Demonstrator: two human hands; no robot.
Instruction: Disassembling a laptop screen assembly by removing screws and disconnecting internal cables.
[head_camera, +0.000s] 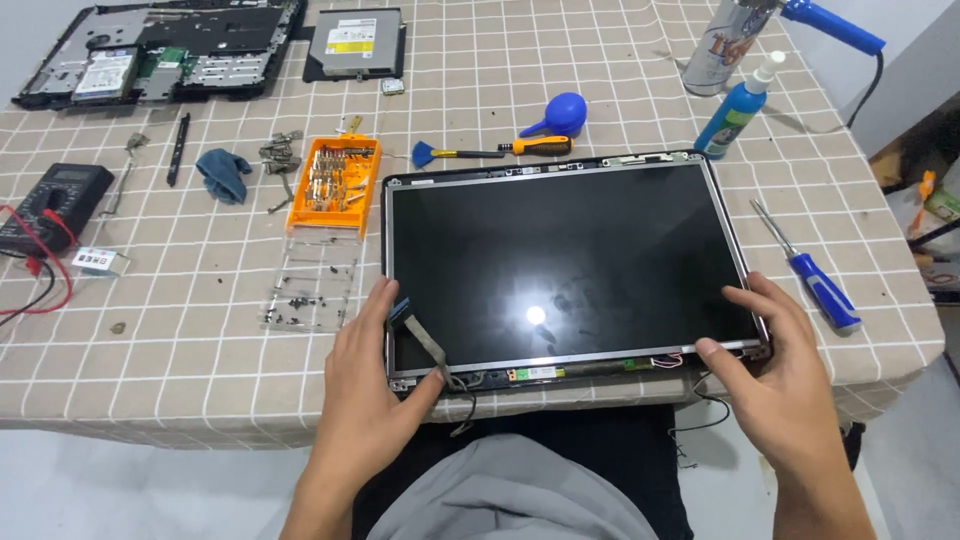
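Observation:
A bare laptop screen panel (560, 260) lies flat on the checked tablecloth in front of me, its bezel off and a flat ribbon cable (420, 335) trailing from its near left corner. My left hand (365, 390) grips the panel's near left edge, thumb by the cable. My right hand (775, 370) holds the near right corner, thumb on the lower frame and fingers on the right edge. Thin wires (700, 400) hang off the table's edge below that corner.
A blue-handled screwdriver (815, 280) lies right of the panel. An orange bit case (335, 180), a clear tray of screws (305, 290), a blue cloth (222, 172), a multimeter (50, 205), a laptop base (160, 50), an optical drive (355, 42), a blue dust blower (558, 112), a brush (450, 153), a spray bottle (735, 110).

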